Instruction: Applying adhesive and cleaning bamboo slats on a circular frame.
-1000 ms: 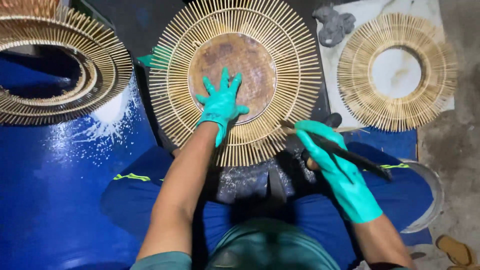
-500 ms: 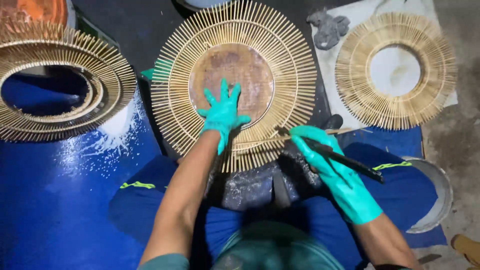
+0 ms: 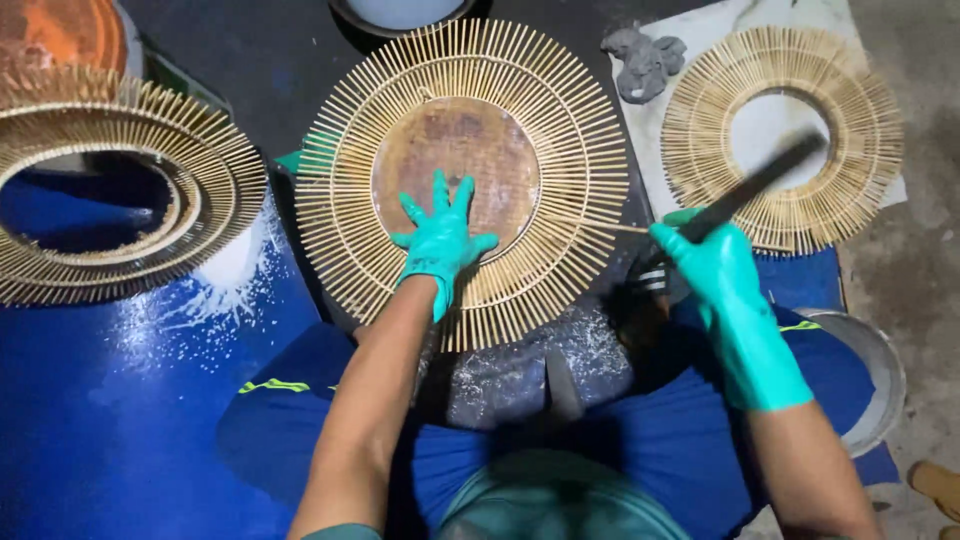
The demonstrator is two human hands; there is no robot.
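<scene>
A round sunburst frame of thin bamboo sticks (image 3: 560, 130) lies in front of me, with a brown wooden disc (image 3: 455, 150) at its centre. My left hand (image 3: 440, 245), in a teal glove, presses flat with spread fingers on the disc's lower edge and the inner sticks. My right hand (image 3: 715, 265), also gloved, grips a dark flat blade-like tool (image 3: 755, 185) raised up and to the right, blurred with motion, beside the frame's right edge.
A second stick ring (image 3: 860, 130) with an open centre lies on a white sheet at upper right, near a grey glove (image 3: 645, 60). Stacked stick rings (image 3: 120, 140) sit at left on a blue surface (image 3: 100, 400) dusted with white powder. A metal bowl (image 3: 880, 370) is at lower right.
My right hand has swung the dark tool from low, pointing down-right near the frame's lower edge, up to the right. The left hand stays pressed on the disc.
</scene>
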